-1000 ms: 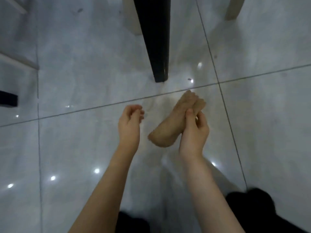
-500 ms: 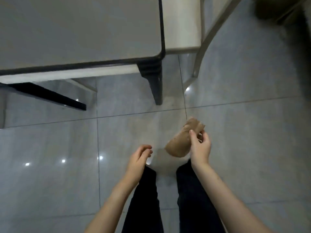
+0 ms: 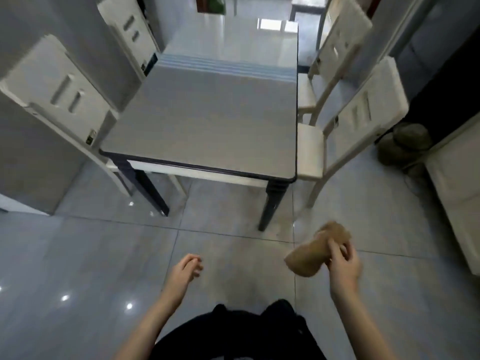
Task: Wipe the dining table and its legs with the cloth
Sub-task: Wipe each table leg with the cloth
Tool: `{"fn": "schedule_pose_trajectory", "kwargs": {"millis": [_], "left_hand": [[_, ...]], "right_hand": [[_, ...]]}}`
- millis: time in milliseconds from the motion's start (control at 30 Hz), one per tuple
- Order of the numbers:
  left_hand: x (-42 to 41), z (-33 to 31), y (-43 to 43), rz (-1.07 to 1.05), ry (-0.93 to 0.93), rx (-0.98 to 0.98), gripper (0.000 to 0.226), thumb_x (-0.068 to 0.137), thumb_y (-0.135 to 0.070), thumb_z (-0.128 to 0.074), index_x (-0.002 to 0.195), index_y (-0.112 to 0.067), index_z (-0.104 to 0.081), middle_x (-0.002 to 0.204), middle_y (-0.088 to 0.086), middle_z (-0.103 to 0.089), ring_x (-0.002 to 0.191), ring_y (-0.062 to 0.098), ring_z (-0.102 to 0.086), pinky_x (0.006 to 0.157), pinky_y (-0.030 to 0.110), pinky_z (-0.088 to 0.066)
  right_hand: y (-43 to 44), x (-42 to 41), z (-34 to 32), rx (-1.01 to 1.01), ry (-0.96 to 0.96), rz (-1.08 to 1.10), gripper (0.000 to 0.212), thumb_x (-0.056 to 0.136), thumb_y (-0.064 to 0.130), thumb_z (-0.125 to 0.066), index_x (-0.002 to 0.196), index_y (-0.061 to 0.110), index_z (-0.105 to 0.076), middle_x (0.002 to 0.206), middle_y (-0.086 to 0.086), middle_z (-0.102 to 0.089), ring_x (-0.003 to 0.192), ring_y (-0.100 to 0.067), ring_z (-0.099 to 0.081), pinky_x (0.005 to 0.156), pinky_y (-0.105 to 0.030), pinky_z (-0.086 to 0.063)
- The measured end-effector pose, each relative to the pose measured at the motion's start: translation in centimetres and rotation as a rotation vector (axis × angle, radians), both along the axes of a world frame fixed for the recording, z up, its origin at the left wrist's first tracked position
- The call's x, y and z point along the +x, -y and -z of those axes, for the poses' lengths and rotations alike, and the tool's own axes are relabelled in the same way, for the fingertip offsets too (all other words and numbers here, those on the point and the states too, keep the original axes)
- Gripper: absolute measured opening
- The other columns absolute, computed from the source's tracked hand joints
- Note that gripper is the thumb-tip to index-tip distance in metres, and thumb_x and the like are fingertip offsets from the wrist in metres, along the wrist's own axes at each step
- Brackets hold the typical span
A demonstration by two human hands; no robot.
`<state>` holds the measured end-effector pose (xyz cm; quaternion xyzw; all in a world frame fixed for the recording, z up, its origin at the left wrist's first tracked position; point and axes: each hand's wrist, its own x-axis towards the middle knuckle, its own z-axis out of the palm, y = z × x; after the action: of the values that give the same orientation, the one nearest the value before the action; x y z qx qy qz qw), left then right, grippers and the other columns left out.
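Observation:
The dining table [image 3: 207, 118] has a glossy grey top with a dark rim and fills the upper middle of the view. Two dark legs show at its near end, one on the left [image 3: 149, 189] and one on the right [image 3: 271, 206]. My right hand [image 3: 342, 266] grips a bunched tan cloth [image 3: 309, 255] in the air, below and to the right of the near right leg. My left hand [image 3: 183, 274] hangs over the floor with loosely curled fingers and holds nothing. Both hands are apart from the table.
White chairs stand on the left side [image 3: 65, 100] and the right side [image 3: 358, 118] of the table, pushed close to it. A dark round object [image 3: 405, 144] lies on the floor at the right, beside a pale sofa edge [image 3: 457, 193]. Shiny grey floor tiles [image 3: 91, 255] lie before me.
The view rose from floor level to standing height, so the whole tabletop now shows. My hands moved apart, and the right one carried the cloth to the right.

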<state>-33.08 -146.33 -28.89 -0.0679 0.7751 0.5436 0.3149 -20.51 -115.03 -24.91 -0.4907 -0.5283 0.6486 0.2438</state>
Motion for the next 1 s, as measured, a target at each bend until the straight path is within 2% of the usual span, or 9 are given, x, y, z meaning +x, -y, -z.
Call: {"fn": "schedule_pose_trajectory", "kwargs": {"millis": [100,267,467,567,633,733,833,900,1000], "left_hand": [[0.2,1.8,4.9,-0.095,0.105,-0.082,0.025,0.099,-0.011,-0.040,0.083,-0.010,-0.058,0.085,0.018,-0.061,0.069,0.025,-0.054,0.064,0.028,-0.037],[-1.6,2.9,8.4,-0.190,0.164,-0.139,0.025,0.100,-0.012,-0.038,0.088,-0.004,-0.058,0.081,0.017,-0.060,0.067,0.025,-0.052,0.063,0.028,-0.035],[-7.7,3.6,6.8,-0.303,0.150,-0.154,0.025,0.100,-0.012,-0.037,0.088,-0.007,-0.059,0.085,0.019,-0.061,0.072,0.028,-0.054,0.066,0.030,-0.038],[-10.8,3.4,3.9,-0.359,0.151,-0.160,0.026,0.099,-0.014,-0.038,0.086,-0.011,-0.059,0.088,0.020,-0.062,0.070,0.027,-0.055,0.065,0.029,-0.038],[-12.7,3.0,0.8,-0.386,0.153,-0.135,0.025,0.099,-0.013,-0.039,0.083,-0.011,-0.059,0.084,0.018,-0.061,0.067,0.025,-0.054,0.064,0.029,-0.038],[-15.2,1.0,-4.4,-0.333,0.145,-0.081,0.023,0.098,-0.009,-0.041,0.084,-0.013,-0.059,0.081,0.014,-0.061,0.069,0.024,-0.054,0.067,0.030,-0.040],[-17.6,-0.7,-8.3,-0.253,0.104,-0.068,0.020,0.098,-0.008,-0.043,0.086,-0.012,-0.059,0.081,0.009,-0.061,0.070,0.018,-0.054,0.063,0.017,-0.043],[-18.9,-1.3,-9.9,-0.155,0.082,-0.085,0.018,0.097,-0.009,-0.044,0.090,-0.011,-0.059,0.083,0.006,-0.061,0.072,0.015,-0.055,0.059,0.008,-0.043],[-20.3,-1.4,-10.6,-0.022,0.063,-0.135,0.015,0.097,-0.010,-0.045,0.094,-0.007,-0.060,0.085,0.005,-0.061,0.074,0.011,-0.055,0.061,0.006,-0.041]], "right_hand": [[1.4,-1.3,0.1,-0.032,0.034,-0.005,0.028,0.092,0.019,-0.062,0.118,0.028,-0.060,0.121,-0.008,-0.063,0.113,-0.027,-0.060,0.101,-0.047,-0.047],[1.1,-6.7,-1.1,0.008,0.061,-0.133,0.044,0.091,0.022,-0.063,0.134,0.017,-0.053,0.124,-0.008,-0.061,0.114,-0.025,-0.058,0.102,-0.049,-0.047],[-3.2,-17.6,-0.9,0.174,0.093,-0.313,0.033,0.088,0.022,-0.068,0.120,0.014,-0.062,0.106,-0.006,-0.067,0.096,-0.019,-0.063,0.084,-0.030,-0.053],[-5.9,-23.5,0.5,0.242,0.117,-0.329,0.029,0.088,0.017,-0.068,0.114,0.006,-0.064,0.098,-0.007,-0.067,0.084,-0.017,-0.062,0.066,-0.011,-0.048],[-7.8,-27.7,1.5,0.242,0.146,-0.352,0.025,0.088,0.017,-0.068,0.110,0.005,-0.064,0.094,-0.008,-0.066,0.078,-0.015,-0.059,0.059,-0.007,-0.044],[-10.5,-32.2,3.5,0.234,0.253,-0.379,0.027,0.086,0.024,-0.068,0.109,0.009,-0.065,0.097,-0.006,-0.067,0.086,-0.019,-0.062,0.072,-0.020,-0.048],[-12.1,-35.4,5.5,0.186,0.347,-0.394,0.032,0.085,0.028,-0.069,0.109,0.008,-0.064,0.105,-0.009,-0.069,0.098,-0.026,-0.064,0.088,-0.037,-0.050],[-12.6,-37.0,6.1,0.159,0.381,-0.389,0.032,0.086,0.026,-0.068,0.111,0.006,-0.063,0.106,-0.008,-0.067,0.101,-0.026,-0.062,0.090,-0.036,-0.048],[-12.8,-38.3,6.5,0.083,0.338,-0.333,0.039,0.087,0.019,-0.067,0.122,0.003,-0.059,0.109,-0.007,-0.062,0.103,-0.022,-0.059,0.095,-0.032,-0.046]]}}
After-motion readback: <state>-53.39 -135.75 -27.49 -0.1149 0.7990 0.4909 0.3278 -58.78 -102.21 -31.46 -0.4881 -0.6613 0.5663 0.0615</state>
